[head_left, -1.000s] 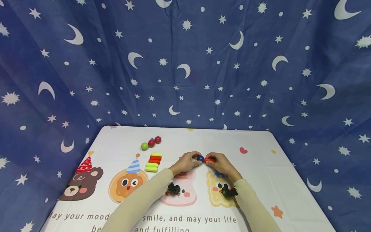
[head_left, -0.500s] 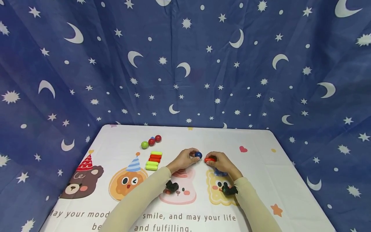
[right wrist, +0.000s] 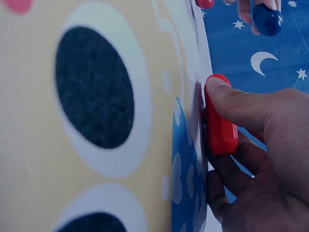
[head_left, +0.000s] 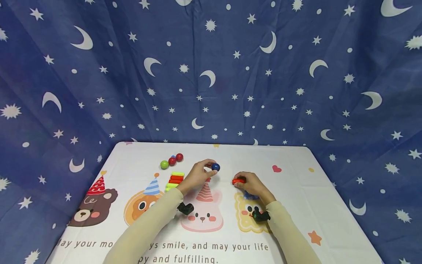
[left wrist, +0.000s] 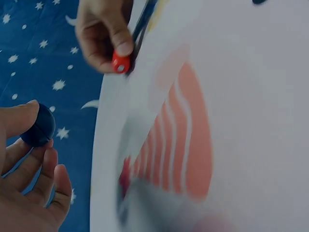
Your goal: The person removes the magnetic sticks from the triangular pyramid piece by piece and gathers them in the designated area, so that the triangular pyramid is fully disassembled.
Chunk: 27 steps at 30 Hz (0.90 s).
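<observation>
A dark blue ball (head_left: 215,167) is pinched between the thumb and fingers of my left hand (head_left: 198,174), raised a little over the table. In the left wrist view the blue ball (left wrist: 40,126) shows a thin seam line. My right hand (head_left: 253,183) grips a short red faceted rod (right wrist: 222,118) between thumb and fingers, low by the tabletop. One end of the red rod (left wrist: 120,64) faces the left wrist camera, with a small pale metallic-looking spot in it. Ball and rod are apart.
Left of my hands lie several yellow-green and red rods (head_left: 176,178) in a column, partly behind my left arm. Farther back are a green ball (head_left: 164,164), two red balls (head_left: 179,157) and a bit of something blue. A starry blue curtain (head_left: 211,73) rises behind the white table (head_left: 296,176).
The blue ball has come away from the red rod's end. My left hand has carried it left and farther back, while the right hand stays nearly in place with the rod.
</observation>
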### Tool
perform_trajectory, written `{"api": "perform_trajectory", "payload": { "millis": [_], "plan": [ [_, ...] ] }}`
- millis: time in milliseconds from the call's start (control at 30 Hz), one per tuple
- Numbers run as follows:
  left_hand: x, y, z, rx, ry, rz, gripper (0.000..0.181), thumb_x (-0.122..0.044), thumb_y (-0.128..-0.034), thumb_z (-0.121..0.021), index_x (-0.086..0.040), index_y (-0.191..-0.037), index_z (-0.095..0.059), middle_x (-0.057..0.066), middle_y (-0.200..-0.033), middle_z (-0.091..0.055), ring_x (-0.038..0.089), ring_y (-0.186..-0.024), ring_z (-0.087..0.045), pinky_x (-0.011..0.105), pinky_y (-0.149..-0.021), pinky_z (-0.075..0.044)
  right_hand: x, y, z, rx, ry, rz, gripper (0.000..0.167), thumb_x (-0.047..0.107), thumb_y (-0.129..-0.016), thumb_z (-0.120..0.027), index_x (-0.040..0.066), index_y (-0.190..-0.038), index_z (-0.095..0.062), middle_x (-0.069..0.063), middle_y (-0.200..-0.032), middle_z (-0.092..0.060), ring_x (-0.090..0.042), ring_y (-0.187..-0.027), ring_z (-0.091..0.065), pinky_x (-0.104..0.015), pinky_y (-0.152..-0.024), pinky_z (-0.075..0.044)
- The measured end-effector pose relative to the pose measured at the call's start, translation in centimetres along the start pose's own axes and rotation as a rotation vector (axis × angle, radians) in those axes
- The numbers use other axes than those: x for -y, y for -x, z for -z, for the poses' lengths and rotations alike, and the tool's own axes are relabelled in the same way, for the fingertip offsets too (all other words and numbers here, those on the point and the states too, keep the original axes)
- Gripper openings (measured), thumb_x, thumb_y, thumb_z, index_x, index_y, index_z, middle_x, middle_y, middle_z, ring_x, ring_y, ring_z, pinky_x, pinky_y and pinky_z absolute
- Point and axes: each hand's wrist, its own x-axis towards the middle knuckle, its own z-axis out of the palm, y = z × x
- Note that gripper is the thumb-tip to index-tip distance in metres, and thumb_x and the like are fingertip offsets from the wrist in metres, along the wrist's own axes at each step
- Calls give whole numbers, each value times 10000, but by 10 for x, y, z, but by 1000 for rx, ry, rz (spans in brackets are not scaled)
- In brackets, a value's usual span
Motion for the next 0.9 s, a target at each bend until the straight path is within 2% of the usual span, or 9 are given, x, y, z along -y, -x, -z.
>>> {"api": "perform_trajectory", "payload": {
  "millis": [33,167,267,433,567,667,767,900],
  "plan": [
    [1,1,4,-16,2,2,389,-235,-902,-720,-177,-1271,-609,55,-1138,-655,215,-825,-601,269,-712,-516,0,0,0,-1,-1,1,170,200,-865,-755,220,-1026,-702,1,-1012,-669,-171,-921,-556,-423,-947,-481],
    [7,6,21,-88,-2,-11,380,-219,-897,-726,-149,-1255,-621,60,-1134,-672,275,-1023,-614,303,-838,-498,0,2,-1,-9,0,20,170,193,-862,-756,212,-1023,-703,-1,-1007,-678,-167,-915,-566,-415,-922,-485],
    [11,10,33,-133,-8,3,382,-219,-894,-729,-140,-1254,-627,69,-1145,-678,289,-1120,-604,340,-887,-497,0,3,-1,-14,5,27,178,196,-857,-760,214,-1025,-704,-2,-1012,-683,-166,-919,-572,-414,-926,-488],
    [16,17,57,-181,-52,56,402,-269,-893,-730,-174,-1268,-620,64,-1157,-668,277,-1062,-609,346,-884,-492,-1,1,-2,-18,4,23,188,203,-856,-764,212,-1033,-703,-5,-1023,-684,-168,-927,-573,-421,-932,-488],
    [23,23,76,-230,-53,38,405,-261,-889,-733,-156,-1264,-620,80,-1145,-676,291,-1073,-610,350,-886,-484,-2,-1,-3,-19,1,24,185,209,-859,-762,211,-1034,-703,-9,-1022,-685,-172,-927,-575,-409,-925,-485],
    [30,29,86,-256,-46,34,414,-251,-893,-729,-139,-1275,-612,101,-1141,-680,315,-1087,-602,369,-904,-474,-1,0,-2,-20,8,19,186,208,-858,-762,207,-1035,-703,-12,-1026,-685,-173,-928,-576,-413,-924,-486],
    [35,36,94,-275,-45,66,421,-267,-902,-720,-154,-1289,-601,107,-1158,-666,296,-1049,-590,376,-907,-476,0,2,-2,-19,8,10,187,203,-858,-762,204,-1036,-703,-10,-1031,-683,-171,-932,-573,-426,-931,-486],
    [42,44,105,-320,-56,88,427,-284,-907,-713,-157,-1298,-595,107,-1197,-657,259,-1044,-590,316,-882,-482,-1,1,-1,-27,6,28,192,204,-853,-767,198,-1035,-705,-16,-1021,-688,-174,-923,-579,-428,-923,-490]
  ]
}}
